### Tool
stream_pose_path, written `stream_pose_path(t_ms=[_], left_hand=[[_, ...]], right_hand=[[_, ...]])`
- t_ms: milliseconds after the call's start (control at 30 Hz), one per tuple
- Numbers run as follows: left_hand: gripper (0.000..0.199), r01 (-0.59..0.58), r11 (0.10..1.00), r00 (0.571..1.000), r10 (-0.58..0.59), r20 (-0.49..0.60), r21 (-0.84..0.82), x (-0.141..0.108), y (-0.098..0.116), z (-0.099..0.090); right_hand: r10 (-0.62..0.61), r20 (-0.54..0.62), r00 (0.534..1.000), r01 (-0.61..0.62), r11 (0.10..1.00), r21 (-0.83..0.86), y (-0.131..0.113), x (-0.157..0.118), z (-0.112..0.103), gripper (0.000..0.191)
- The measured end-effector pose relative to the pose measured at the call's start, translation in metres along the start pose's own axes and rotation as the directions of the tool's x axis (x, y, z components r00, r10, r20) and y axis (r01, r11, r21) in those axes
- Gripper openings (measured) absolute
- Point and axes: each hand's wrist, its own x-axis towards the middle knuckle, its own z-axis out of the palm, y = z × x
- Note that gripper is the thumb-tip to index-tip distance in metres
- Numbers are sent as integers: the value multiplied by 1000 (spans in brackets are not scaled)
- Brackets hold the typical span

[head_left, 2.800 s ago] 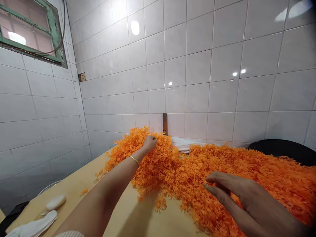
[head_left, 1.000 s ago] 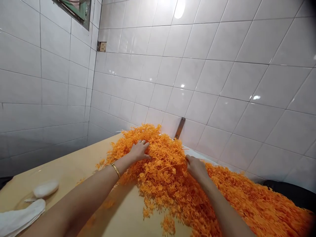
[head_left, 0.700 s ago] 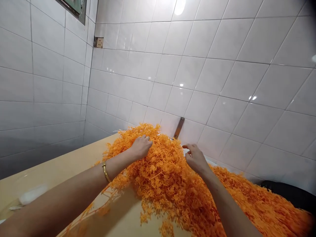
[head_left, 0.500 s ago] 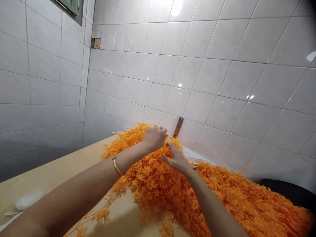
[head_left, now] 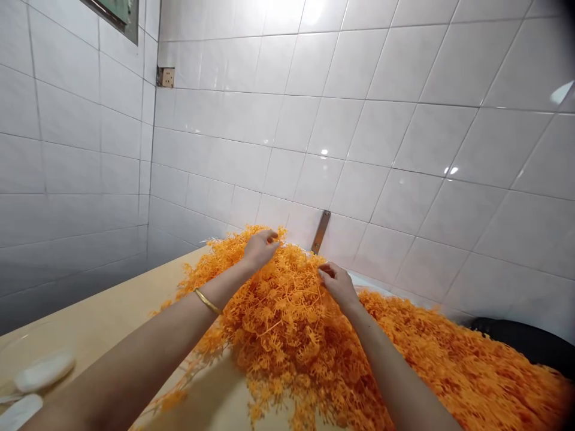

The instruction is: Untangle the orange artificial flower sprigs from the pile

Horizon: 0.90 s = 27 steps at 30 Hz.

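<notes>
A big bunch of orange dried flowers (head_left: pixel 278 311), with fine branching sprigs, is heaped on the pale yellow table (head_left: pixel 112 293). My left hand (head_left: pixel 261 248), a gold bangle on its wrist, is at the top of the bunch with its fingers curled around sprigs there. On the bunch's right side, my right hand (head_left: pixel 336 284) has bent fingers and thumb closed on sprig ends. A gap full of orange tips lies between the two hands. The stems under the heap are hidden.
More orange dried flowers (head_left: pixel 458 353) spread along the right, beside a black rounded object (head_left: pixel 525 338). White objects (head_left: pixel 45 371) lie at the table's left. A tiled wall (head_left: pixel 359 131) with a metal strip (head_left: pixel 321 232) stands behind.
My hands have moved apart, the left one leftward and the right one slightly right. More of the bunch's top shows between them. The view has shifted slightly.
</notes>
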Motion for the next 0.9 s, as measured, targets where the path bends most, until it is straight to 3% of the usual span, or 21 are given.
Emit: stream_pose_path(t_ms=[67, 133, 233, 367, 567, 667, 800, 900], left_hand=[[46, -72, 993, 989, 59, 133, 98, -7, -3, 14], [54, -244, 939, 930, 155, 335, 243, -20, 0, 32], [42, -418, 822, 861, 222, 458, 387, -37, 6, 54], [52, -402, 806, 864, 177, 471, 434, -40, 3, 56], [68, -277, 805, 885, 2, 465, 524, -28, 0, 43], [70, -246, 824, 907, 10, 421, 510, -28, 1, 47], [68, -242, 851, 936, 78, 345, 465, -35, -6, 58], [62, -282, 871, 930, 145, 338, 402, -40, -14, 57]], right_hand=[[97, -119, 988, -106, 992, -69, 3, 7, 8, 44], [153, -159, 975, -175, 976, -133, 5, 13, 18, 51], [181, -162, 970, -213, 955, -208, 8, 16, 29, 35], [154, -222, 963, -210, 944, -256, 12, 15, 26, 19], [127, -323, 938, -213, 945, -247, 25, 19, -6, 28], [131, -335, 933, -221, 943, -247, 41, 16, -11, 33], [163, -335, 928, -261, 927, -270, 64, 6, -3, 35], [147, -332, 932, -253, 919, -302, 63, -1, 3, 31]])
